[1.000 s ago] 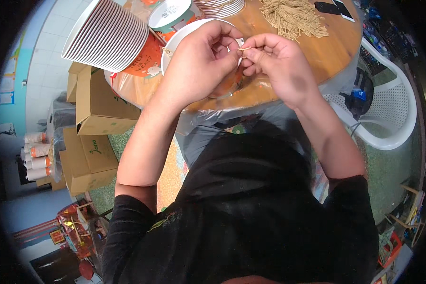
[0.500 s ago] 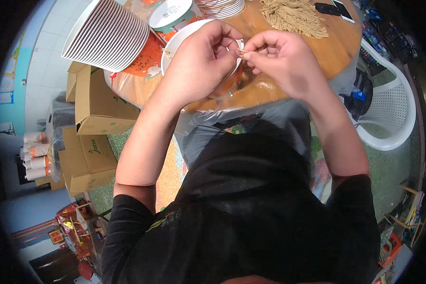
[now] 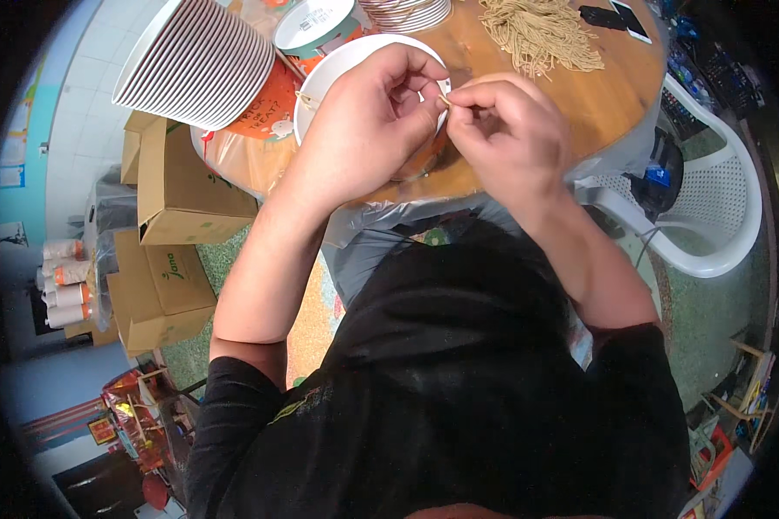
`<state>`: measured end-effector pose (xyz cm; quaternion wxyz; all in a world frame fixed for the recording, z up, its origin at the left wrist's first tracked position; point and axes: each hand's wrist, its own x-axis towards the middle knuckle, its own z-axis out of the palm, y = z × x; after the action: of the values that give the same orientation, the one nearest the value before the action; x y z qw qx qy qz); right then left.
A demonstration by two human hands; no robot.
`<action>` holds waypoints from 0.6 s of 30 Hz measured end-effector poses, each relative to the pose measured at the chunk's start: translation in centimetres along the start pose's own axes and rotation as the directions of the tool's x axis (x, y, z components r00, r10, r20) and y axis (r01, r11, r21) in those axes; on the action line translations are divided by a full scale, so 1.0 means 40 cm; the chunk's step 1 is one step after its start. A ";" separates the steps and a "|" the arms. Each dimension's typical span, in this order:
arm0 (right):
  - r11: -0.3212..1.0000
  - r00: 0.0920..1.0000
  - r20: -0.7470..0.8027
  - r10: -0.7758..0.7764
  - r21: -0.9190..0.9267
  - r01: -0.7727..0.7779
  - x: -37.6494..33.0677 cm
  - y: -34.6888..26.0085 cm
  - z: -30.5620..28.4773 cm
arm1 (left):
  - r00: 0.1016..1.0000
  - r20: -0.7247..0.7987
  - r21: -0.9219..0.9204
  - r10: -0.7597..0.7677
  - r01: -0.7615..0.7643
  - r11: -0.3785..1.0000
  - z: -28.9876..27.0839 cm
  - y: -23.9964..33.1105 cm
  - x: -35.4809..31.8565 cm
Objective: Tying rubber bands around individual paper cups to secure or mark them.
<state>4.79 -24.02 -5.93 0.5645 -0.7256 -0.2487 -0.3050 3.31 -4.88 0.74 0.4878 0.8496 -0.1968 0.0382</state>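
A paper bucket (image 3: 342, 62), white inside with an orange outer wall, stands at the near edge of the round table. A tan cord is fixed at its left side. My left hand (image 3: 368, 125) reaches over the bucket, its thumb and fingers closed at the right-hand rim on a short bit of tan cord (image 3: 445, 101). My right hand (image 3: 515, 130) is just right of the rim, thumb and forefinger pinching the same cord. The fingertips of both hands nearly meet. The cord's far end and most of the bucket's front are hidden behind my hands.
A tall stack of nested paper buckets (image 3: 203, 65) leans at the left. Behind are an upturned bucket (image 3: 314, 24) and another stack (image 3: 404, 13). Tan cords (image 3: 541, 35) lie piled at the back right, near a phone (image 3: 632, 22). Cardboard boxes (image 3: 195, 195) and a white chair (image 3: 736, 173) flank the table.
My right hand has turned and drawn its elbow inward, its fingers curling more around the cord at the rim. The left hand and bucket have barely moved.
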 end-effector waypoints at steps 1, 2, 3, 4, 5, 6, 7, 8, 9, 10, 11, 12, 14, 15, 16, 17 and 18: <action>1.000 1.000 0.000 0.000 -0.001 0.000 -0.008 0.013 0.008 | 1.000 0.006 -0.024 0.001 -0.001 1.000 0.000 0.005 -0.002; 0.994 0.991 -0.076 -0.107 0.007 0.108 -0.012 0.025 0.019 | 1.000 0.011 -0.048 0.000 0.000 0.999 0.000 0.005 -0.004; 0.977 0.966 -0.151 -0.211 0.006 0.214 -0.016 0.033 0.024 | 1.000 0.010 -0.049 0.000 0.001 0.999 -0.001 0.004 -0.005; 0.977 0.966 -0.150 -0.211 0.006 0.215 -0.020 0.037 0.023 | 0.999 0.028 -0.170 -0.043 0.047 0.984 -0.003 0.003 -0.006; 0.950 0.935 -0.171 -0.311 -0.074 0.303 -0.023 0.037 0.020 | 0.995 0.049 -0.287 -0.084 0.094 0.953 -0.008 0.002 -0.010; 0.910 0.894 -0.183 -0.408 -0.155 0.384 -0.025 0.036 0.019 | 0.995 0.046 -0.287 -0.085 0.094 0.953 -0.016 -0.002 -0.010; 0.910 0.894 -0.182 -0.409 -0.152 0.385 -0.031 0.037 0.022 | 0.993 0.087 -0.311 -0.079 0.103 0.945 -0.027 -0.007 -0.008; 0.909 0.890 -0.195 -0.413 -0.147 0.390 -0.040 0.041 0.026 | 0.989 0.129 -0.336 -0.072 0.112 0.935 -0.031 -0.007 -0.005; 0.908 0.885 -0.208 -0.416 -0.142 0.394 -0.048 0.043 0.028 | 0.989 0.129 -0.337 -0.073 0.113 0.935 -0.029 -0.005 -0.006; 0.909 0.886 -0.206 -0.415 -0.141 0.393 -0.054 0.045 0.030 | 0.984 0.138 -0.252 -0.114 0.146 0.957 -0.025 0.000 -0.008; 0.911 0.888 -0.208 -0.411 -0.128 0.392 -0.057 0.046 0.033 | 0.977 0.143 -0.164 -0.156 0.179 0.970 -0.024 0.004 -0.009; 0.914 0.890 -0.210 -0.406 -0.115 0.390 -0.058 0.048 0.035 | 0.977 0.141 -0.164 -0.159 0.182 0.969 -0.023 0.001 -0.010; 0.908 0.884 -0.205 -0.419 -0.110 0.405 -0.055 0.050 0.035 | 0.979 0.161 -0.165 -0.122 0.149 0.975 -0.024 -0.001 -0.013; 0.900 0.877 -0.202 -0.435 -0.107 0.422 -0.052 0.049 0.033 | 0.980 0.160 -0.165 -0.119 0.145 0.976 -0.025 0.001 -0.013; 0.899 0.876 -0.202 -0.438 -0.108 0.425 -0.050 0.047 0.032 | 0.982 0.159 -0.151 -0.103 0.128 0.980 -0.026 0.003 -0.013; 0.898 0.876 -0.197 -0.440 -0.113 0.426 -0.051 0.050 0.032 | 0.983 0.160 -0.137 -0.093 0.115 0.984 -0.025 0.001 -0.011; 0.896 0.876 -0.192 -0.443 -0.118 0.428 -0.051 0.053 0.032 | 0.983 0.160 -0.138 -0.093 0.116 0.984 -0.025 0.002 -0.009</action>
<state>5.09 -23.31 -9.02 0.4784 -0.6338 -0.3323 -0.5090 3.07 -3.96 1.22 0.5339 0.8210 -0.1908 -0.0674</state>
